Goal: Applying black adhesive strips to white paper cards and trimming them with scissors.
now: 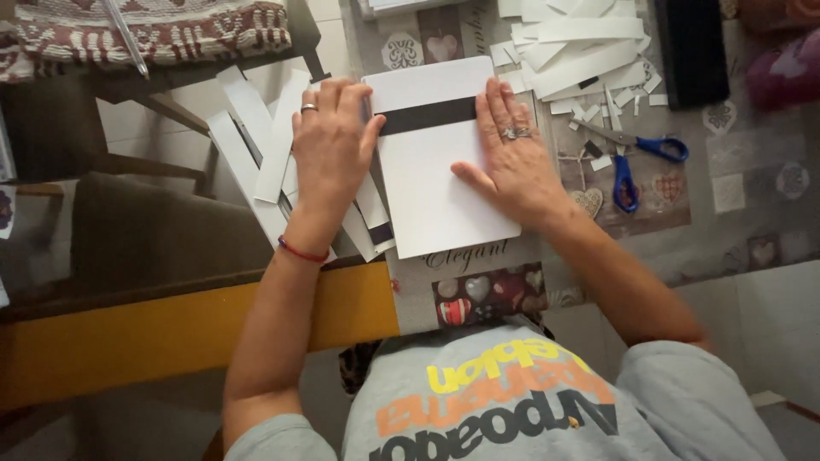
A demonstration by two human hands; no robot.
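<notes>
Left hand: the left hand (331, 145) lies flat, fingers spread, palm down on the left edge of the white card (440, 162) and on the loose strips beside it — pressing, not gripping anything.
Right hand: the right hand (512, 154) is open too, palm flat on the card's right side, fingertips near the end of the black strip (427, 115).
Card: it sits on the patterned tablecloth (743, 196) right at the table's near edge, slightly tilted, between both hands.
Risk, strip: the black strip runs across the card near its top; I'd judge it could end up crooked or wrinkled if either palm slides while pressing.
Risk, edge: the card's lower corner is close to the table edge — a push towards the body might tip it off.
Risk, clutter: the white paper strips (256, 145) under the left hand could shift and drag the card with them.
Count, hands: two, both the person's own.
Count, cards: one in use.
Count, black strips: one on the card; another dark piece shows under its left edge.
Count, scissors: one blue-handled pair (636, 158), well right of the card.
Count, offcuts: too many to count in the scrap pile (581, 51) above the scissors.
</notes>
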